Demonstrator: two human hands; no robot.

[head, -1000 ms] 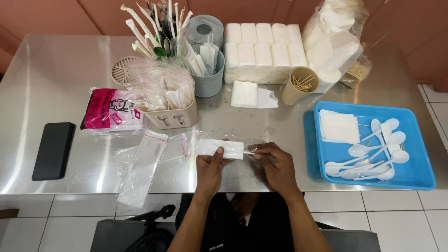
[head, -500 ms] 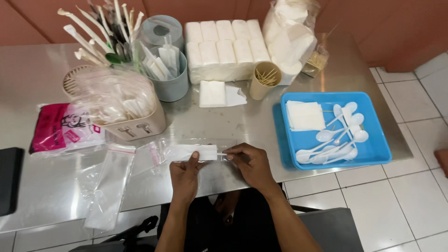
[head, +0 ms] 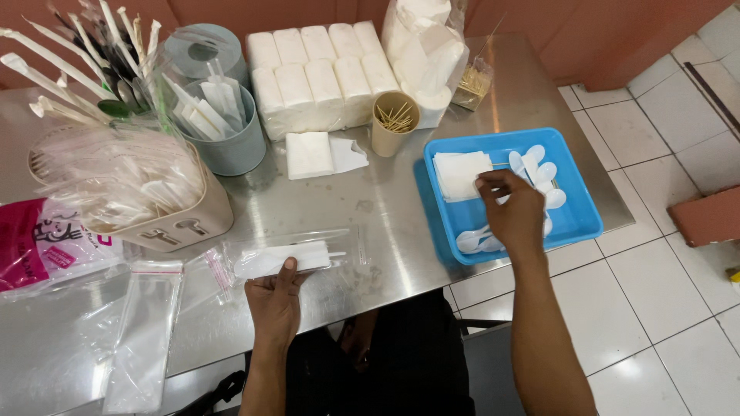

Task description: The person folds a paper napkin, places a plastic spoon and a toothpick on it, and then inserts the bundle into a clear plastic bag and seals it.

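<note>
Clear packet [head: 289,256] holding white cutlery and a folded napkin lies flat on the steel table [head: 385,223], just ahead of the left hand [head: 275,296]; thumb pressed on its near edge, fingers curled beneath, hand closed on the packet

Right hand [head: 512,212] well apart from the left, out over the blue tray [head: 574,223], fingertips pinched together near a white plastic spoon [head: 539,166]; cannot tell whether the spoon is actually gripped. The tray also holds a stack of white napkins [head: 459,173] on the hand's left and more spoons under and beyond the palm

Between the hands: bare steel, nothing blocking. Left of the left hand, empty clear bags [head: 146,331] lie flat, a pink packet [head: 46,246] farther out. Beyond the left hand, a beige caddy [head: 181,219] stuffed with wrapped cutlery sets; behind it a grey-blue cup [head: 235,150] with wrapped items. Farther ahead, a loose folded napkin [head: 308,154], a paper cup of toothpicks [head: 393,123], a block of napkin packs [head: 320,73]
</note>
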